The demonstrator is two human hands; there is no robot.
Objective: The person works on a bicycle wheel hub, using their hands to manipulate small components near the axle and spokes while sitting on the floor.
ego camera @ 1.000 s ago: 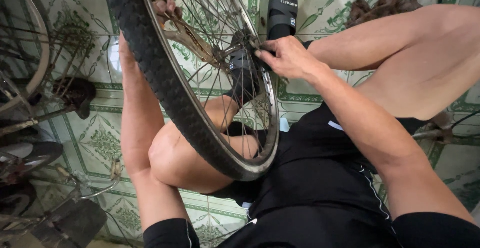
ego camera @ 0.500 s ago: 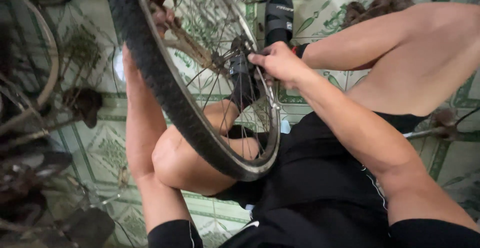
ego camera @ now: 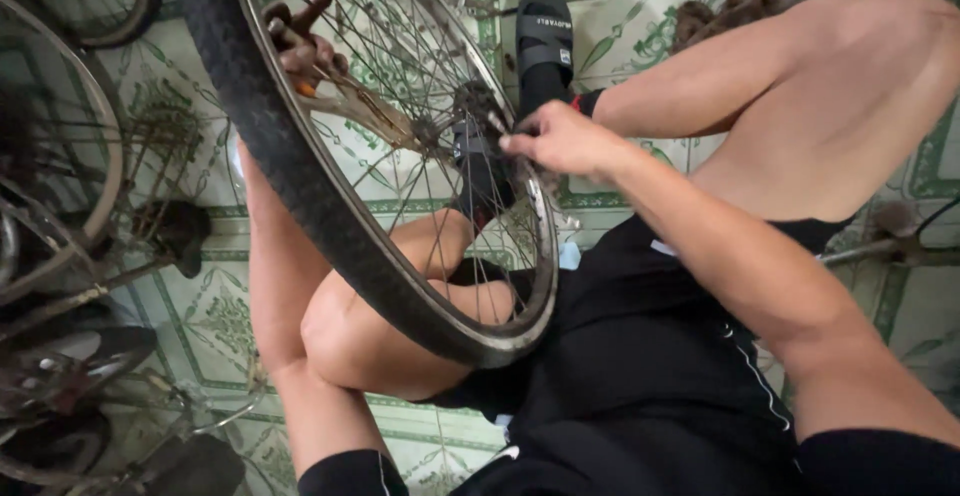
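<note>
Tightly, right hand (ego camera: 560,141) fingers pinch the wheel (ego camera: 330,196) hub; left hand (ego camera: 305,51) fingers clamp spokes.

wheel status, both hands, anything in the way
Left hand on a tool behind the spokes. Right hand pinching at the hub. Bicycle wheel propped on the knees; spokes crowd both hands.

Bicycle wheel (ego camera: 330,216) standing tilted over the person's left knee (ego camera: 360,341), left hand (ego camera: 300,51) beyond its spokes, right hand (ego camera: 560,141) at the hub (ego camera: 470,131) on the near side, sandalled foot (ego camera: 545,41) beyond that, other bicycle wheels (ego camera: 60,156) left.
</note>
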